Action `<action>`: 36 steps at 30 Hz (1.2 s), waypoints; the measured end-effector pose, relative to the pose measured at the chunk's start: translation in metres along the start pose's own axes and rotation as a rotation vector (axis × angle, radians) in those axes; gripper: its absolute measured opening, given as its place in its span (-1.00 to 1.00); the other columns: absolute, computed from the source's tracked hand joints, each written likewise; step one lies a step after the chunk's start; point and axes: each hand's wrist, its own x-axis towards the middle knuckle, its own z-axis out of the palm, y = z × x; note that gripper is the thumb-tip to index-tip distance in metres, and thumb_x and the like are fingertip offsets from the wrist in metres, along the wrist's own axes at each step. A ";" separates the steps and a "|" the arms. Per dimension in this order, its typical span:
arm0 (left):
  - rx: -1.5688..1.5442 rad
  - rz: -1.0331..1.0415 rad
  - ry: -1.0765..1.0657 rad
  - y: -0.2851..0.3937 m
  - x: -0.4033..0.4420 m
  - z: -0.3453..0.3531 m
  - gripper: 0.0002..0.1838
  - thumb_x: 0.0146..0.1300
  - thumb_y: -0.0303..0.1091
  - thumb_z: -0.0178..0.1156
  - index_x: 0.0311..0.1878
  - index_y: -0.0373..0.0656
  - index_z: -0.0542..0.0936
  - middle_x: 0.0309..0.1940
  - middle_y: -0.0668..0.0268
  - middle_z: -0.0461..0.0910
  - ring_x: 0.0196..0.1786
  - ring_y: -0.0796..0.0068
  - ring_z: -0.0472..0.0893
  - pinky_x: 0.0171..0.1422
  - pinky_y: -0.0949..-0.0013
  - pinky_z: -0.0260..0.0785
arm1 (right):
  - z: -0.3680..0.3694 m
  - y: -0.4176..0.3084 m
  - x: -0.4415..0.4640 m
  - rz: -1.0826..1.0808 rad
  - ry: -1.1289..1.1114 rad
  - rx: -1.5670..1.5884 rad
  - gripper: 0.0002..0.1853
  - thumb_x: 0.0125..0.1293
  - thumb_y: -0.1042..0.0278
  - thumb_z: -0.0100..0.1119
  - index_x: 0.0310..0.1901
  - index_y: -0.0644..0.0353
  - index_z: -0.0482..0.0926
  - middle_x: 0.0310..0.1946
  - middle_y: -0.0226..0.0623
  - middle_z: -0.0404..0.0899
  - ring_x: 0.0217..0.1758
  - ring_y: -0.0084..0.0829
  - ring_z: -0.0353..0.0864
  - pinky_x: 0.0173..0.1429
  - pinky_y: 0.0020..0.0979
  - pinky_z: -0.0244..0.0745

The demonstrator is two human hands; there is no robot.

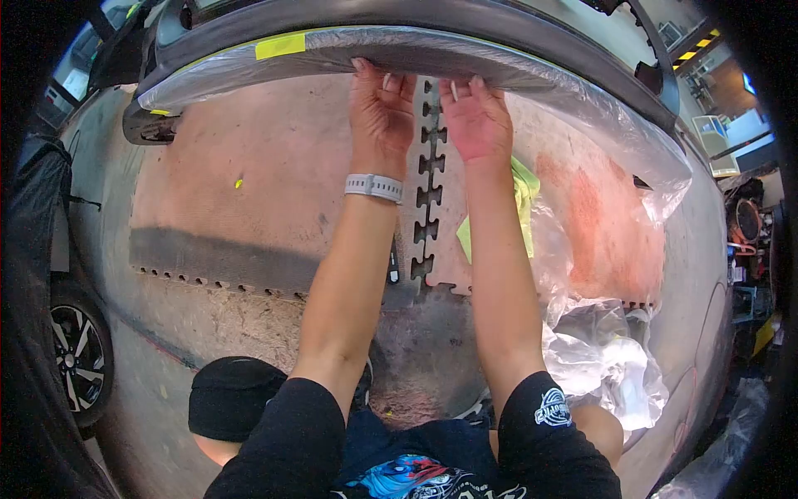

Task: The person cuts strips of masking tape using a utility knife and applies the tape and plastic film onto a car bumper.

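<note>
A long, dark curved car bumper (399, 23) spans the top of the view, its lower part covered by clear plastic film (224, 79) with a strip of yellow tape (281, 46). My left hand (382, 116), below a grey watch strap, is palm up at the film's lower edge, thumb against the film and fingers curled underneath. Close beside it, my right hand (476, 121) also faces palm up, its thumb at the same edge and its fingers bent. Both sets of fingertips are partly hidden by the edge. Loose film hangs from the bumper's right end.
Interlocking foam mats (241, 183) cover the floor below. A yellow-green cloth (519, 208) and crumpled clear plastic (603, 349) lie right of my right arm. A car wheel (79, 358) stands at the left; cluttered shelving (748, 249) lines the right.
</note>
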 end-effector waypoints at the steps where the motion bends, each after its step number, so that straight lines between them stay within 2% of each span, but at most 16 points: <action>1: 0.012 0.008 0.005 0.004 0.002 -0.003 -0.48 0.28 0.06 0.44 0.16 0.00 0.54 0.11 0.41 0.62 0.20 0.34 0.58 0.29 0.19 0.48 | -0.001 -0.005 0.001 -0.033 -0.008 -0.012 -0.64 0.32 0.65 0.29 0.10 0.07 0.65 0.12 -0.28 0.68 0.30 -0.21 0.56 0.48 0.00 0.39; 8: 0.002 0.020 -0.014 0.009 0.003 -0.007 -0.50 0.24 -0.07 0.51 0.16 0.06 0.54 0.11 0.43 0.64 0.14 0.36 0.63 0.25 0.21 0.53 | -0.017 -0.031 0.004 -0.050 -0.114 -0.015 -0.64 0.30 0.71 0.29 0.08 0.12 0.65 0.13 -0.22 0.69 0.31 -0.21 0.59 0.52 0.02 0.37; 11: 0.005 0.047 -0.065 0.007 0.007 -0.009 -0.51 0.24 -0.09 0.51 0.16 0.06 0.55 0.11 0.44 0.63 0.12 0.36 0.63 0.25 0.19 0.54 | -0.018 -0.037 0.002 -0.071 -0.036 -0.044 -0.68 0.32 0.66 0.26 0.05 0.10 0.65 0.11 -0.21 0.69 0.26 -0.21 0.60 0.52 0.01 0.37; 13: 0.004 0.003 -0.049 0.008 0.004 -0.011 -0.53 0.27 -0.08 0.48 0.16 0.05 0.56 0.12 0.43 0.63 0.20 0.38 0.58 0.33 0.17 0.49 | -0.020 -0.042 -0.005 -0.071 0.005 0.002 -0.70 0.35 0.60 0.22 0.08 0.08 0.61 0.08 -0.25 0.69 0.23 -0.21 0.60 0.46 -0.03 0.41; 15: 0.081 0.019 -0.030 0.008 0.001 -0.012 -0.49 0.36 0.12 0.33 0.20 0.01 0.61 0.25 0.34 0.59 0.41 0.27 0.47 0.50 0.08 0.33 | -0.021 -0.040 -0.019 -0.074 0.043 0.048 -0.71 0.39 0.55 0.18 0.10 0.05 0.56 0.06 -0.28 0.68 0.20 -0.21 0.60 0.40 -0.07 0.44; 19: 0.169 -0.102 -0.088 0.020 -0.023 -0.018 -0.36 0.40 0.11 0.31 0.40 0.00 0.44 0.44 0.30 0.43 0.47 0.21 0.38 0.54 0.06 0.23 | -0.053 -0.007 -0.085 0.027 0.201 -0.317 -0.72 0.33 0.47 0.22 0.07 0.12 0.49 0.02 -0.19 0.64 0.12 -0.18 0.60 0.24 -0.05 0.50; 21: 0.255 -0.135 0.000 0.026 -0.025 -0.047 -0.33 0.42 0.02 0.32 0.47 -0.03 0.35 0.43 0.22 0.46 0.39 0.20 0.46 0.46 0.13 0.28 | -0.069 0.011 -0.129 0.072 0.311 -0.513 -0.70 0.31 0.45 0.26 0.06 0.15 0.49 0.01 -0.14 0.62 0.10 -0.14 0.60 0.22 -0.05 0.50; 23: 0.745 -0.083 0.167 0.044 -0.036 -0.086 -0.51 0.44 -0.13 0.32 0.34 -0.04 0.47 0.25 0.24 0.61 0.23 0.31 0.56 0.34 0.22 0.33 | -0.092 0.035 -0.167 0.189 0.426 -0.671 -0.67 0.28 0.44 0.30 0.06 0.18 0.49 0.00 -0.10 0.61 0.08 -0.10 0.60 0.20 -0.05 0.51; 25: 0.982 0.006 0.305 0.071 -0.049 -0.140 -0.56 0.41 -0.21 0.34 0.28 -0.10 0.52 0.12 0.25 0.65 0.12 0.36 0.60 0.23 0.25 0.38 | -0.114 0.062 -0.207 0.124 0.239 -1.630 -0.60 0.25 0.37 0.39 0.06 0.25 0.49 0.01 -0.03 0.58 0.11 -0.03 0.58 0.20 -0.05 0.50; 26: 1.163 0.106 0.377 0.087 -0.051 -0.162 -0.62 0.38 -0.29 0.35 0.21 -0.15 0.57 -0.02 0.27 0.69 0.01 0.41 0.63 0.12 0.28 0.44 | -0.109 0.070 -0.224 0.085 0.138 -1.824 -0.51 0.22 0.19 0.47 0.05 0.29 0.50 0.01 0.00 0.56 0.12 0.02 0.55 0.20 -0.05 0.48; 27: 1.196 0.118 0.396 0.104 -0.065 -0.185 -0.62 0.38 -0.29 0.35 0.21 -0.15 0.57 -0.02 0.27 0.69 0.01 0.41 0.63 0.12 0.28 0.44 | -0.101 0.083 -0.237 0.107 0.128 -1.790 -0.51 0.22 0.19 0.47 0.05 0.29 0.50 0.01 0.00 0.56 0.12 0.02 0.55 0.20 -0.05 0.48; 29: 1.627 0.355 0.400 0.124 -0.092 -0.222 -0.62 0.25 -0.27 0.45 0.05 -0.25 0.63 -0.15 0.25 0.67 -0.15 0.47 0.62 -0.06 0.35 0.48 | -0.087 0.095 -0.250 0.268 0.021 -2.182 -0.41 0.15 0.04 0.54 0.01 0.30 0.50 -0.01 -0.03 0.55 0.12 0.02 0.54 0.20 -0.04 0.45; 31: 1.780 0.079 0.474 0.130 -0.124 -0.230 -0.60 0.18 -0.20 0.50 -0.08 -0.29 0.65 -0.23 0.25 0.68 -0.25 0.41 0.63 -0.13 0.33 0.50 | -0.081 0.100 -0.251 0.253 -0.022 -2.222 -0.39 0.10 -0.02 0.56 -0.03 0.29 0.51 -0.05 -0.03 0.55 0.07 0.02 0.54 0.19 -0.04 0.45; 33: 1.933 -0.123 0.182 0.126 -0.143 -0.272 -0.56 0.10 -0.10 0.53 -0.17 -0.29 0.67 -0.34 0.19 0.68 -0.35 0.27 0.63 -0.18 0.21 0.51 | -0.085 0.104 -0.248 0.136 -0.020 -2.254 -0.33 0.03 0.01 0.60 -0.04 0.35 0.47 -0.03 0.07 0.55 0.05 0.07 0.57 0.12 -0.02 0.52; 34: 1.932 -0.120 0.177 0.120 -0.150 -0.249 -0.56 0.10 -0.10 0.53 -0.17 -0.29 0.67 -0.34 0.19 0.68 -0.35 0.27 0.63 -0.18 0.21 0.51 | -0.086 0.104 -0.243 0.131 -0.017 -2.255 -0.33 0.03 0.01 0.60 -0.04 0.35 0.47 -0.03 0.07 0.55 0.05 0.07 0.57 0.12 -0.02 0.52; 36: 2.290 -0.169 -0.033 0.103 -0.167 -0.206 -0.58 0.07 -0.10 0.49 -0.24 -0.29 0.66 -0.39 0.08 0.67 -0.33 0.14 0.65 -0.16 0.12 0.50 | -0.086 0.104 -0.235 0.324 0.029 -2.164 -0.29 -0.01 0.02 0.62 -0.01 0.36 0.45 -0.07 0.08 0.58 0.01 0.12 0.64 0.07 0.02 0.58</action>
